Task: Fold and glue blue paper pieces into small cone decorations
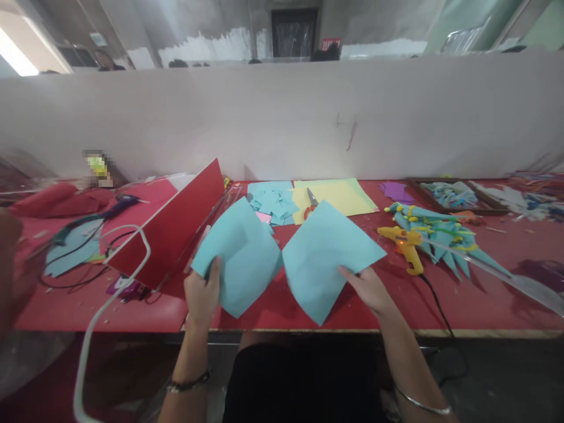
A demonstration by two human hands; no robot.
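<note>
My left hand (203, 291) is closed on the outer edge of a light blue sheet (242, 258). A second light blue sheet (324, 261) has its lower right edge pinched in my right hand (365, 288). Both sheets are raised over the red table and slightly curved, their inner corners meeting or nearly so. Behind them lie small blue paper pieces (277, 202) and a yellow sheet (348, 197), with orange-handled scissors (312, 200) on it. The scissors' handles are partly hidden by the right sheet.
An upright red board (176, 223) stands left, near a white bent tube (90, 335). To the right, a yellow glue gun (408, 244) with a trailing cord lies by blue cone shapes (445, 241). A tray (493, 205) holds scraps. Another person's arm (6, 264) shows far left.
</note>
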